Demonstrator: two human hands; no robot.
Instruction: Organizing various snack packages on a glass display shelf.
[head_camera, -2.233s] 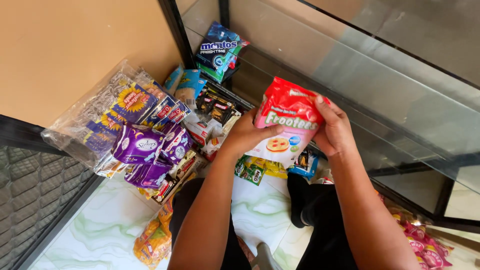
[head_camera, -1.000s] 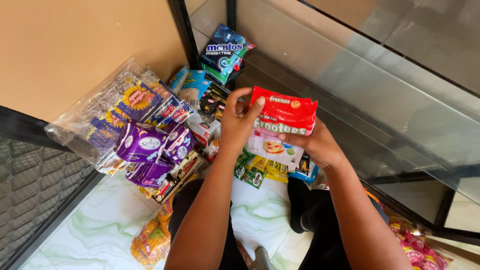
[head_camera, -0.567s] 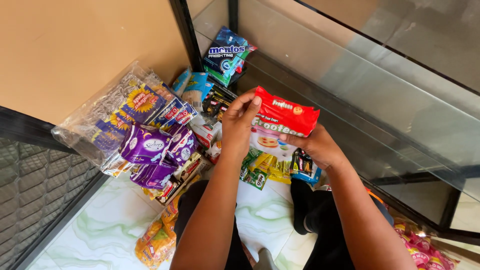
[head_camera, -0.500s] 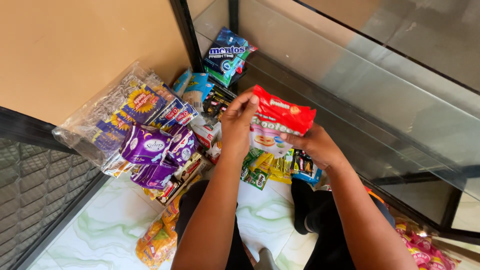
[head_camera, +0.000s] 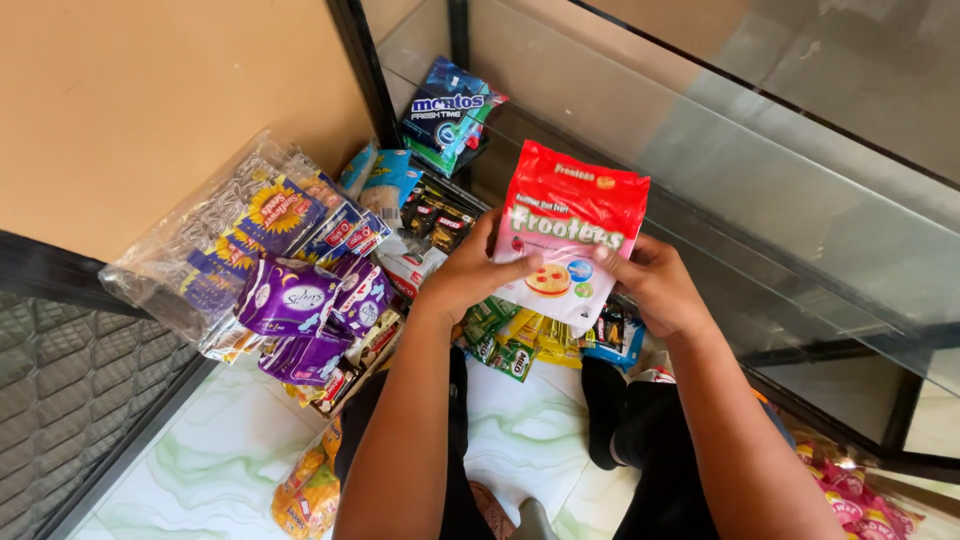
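A red and white snack packet is held upright in both hands, its front facing me. My left hand grips its lower left edge with the thumb on the front. My right hand grips the lower right edge. Under the packet lie green and yellow sachets and dark small packets.
Purple packets and a clear bag of blue and yellow packets lie at the left. A blue mint bag leans at the glass corner. Orange snack packets sit on the marbled floor, pink packets at lower right. A glass panel rises on the right.
The red packet was tipped flat with its top edge toward me; it now stands upright again with its front facing me, still in both hands.
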